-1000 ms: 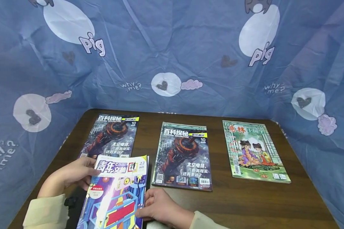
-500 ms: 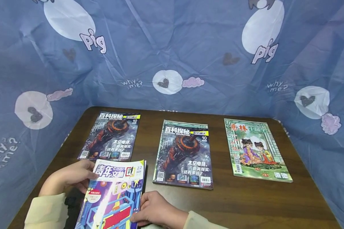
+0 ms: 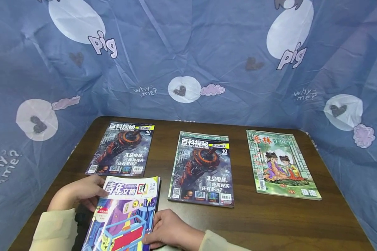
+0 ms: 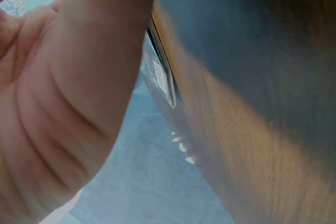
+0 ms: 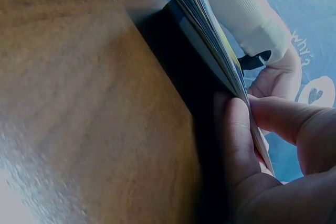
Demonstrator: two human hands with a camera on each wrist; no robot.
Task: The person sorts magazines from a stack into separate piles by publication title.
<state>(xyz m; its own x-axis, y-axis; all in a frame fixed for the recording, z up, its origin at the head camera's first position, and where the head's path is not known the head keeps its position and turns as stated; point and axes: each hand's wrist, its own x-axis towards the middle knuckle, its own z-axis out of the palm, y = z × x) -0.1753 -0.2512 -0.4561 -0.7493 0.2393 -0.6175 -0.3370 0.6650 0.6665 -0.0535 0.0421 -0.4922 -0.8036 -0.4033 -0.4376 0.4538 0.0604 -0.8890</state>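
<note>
At the table's near left, both hands hold a magazine (image 3: pixel 122 219) with a white title band and a bright purple and blue cover. My left hand (image 3: pixel 83 193) grips its upper left edge, thumb on the cover and fingers underneath. The right hand (image 3: pixel 169 228) pinches the right edge lower down, thumb on top. In the right wrist view the magazine's page edges (image 5: pixel 205 30) tilt above the tabletop, with the right fingers (image 5: pixel 239 129) under them. The left wrist view shows mostly the left hand (image 4: pixel 79 77), and the held magazine is hidden there.
Just beyond the held magazine lies a dark science magazine (image 3: pixel 122 150). Mid-table, the same cover (image 3: pixel 204 170) lies on a green-edged magazine. A green magazine (image 3: pixel 282 167) is at the right. Blue printed cloth (image 3: pixel 232 45) surrounds the wooden table (image 3: pixel 279 223).
Both hands have drawn the magazine slightly nearer and leftward, uncovering the lower edge of the dark magazine behind it. The head view has shifted a little. Both grips are kept.
</note>
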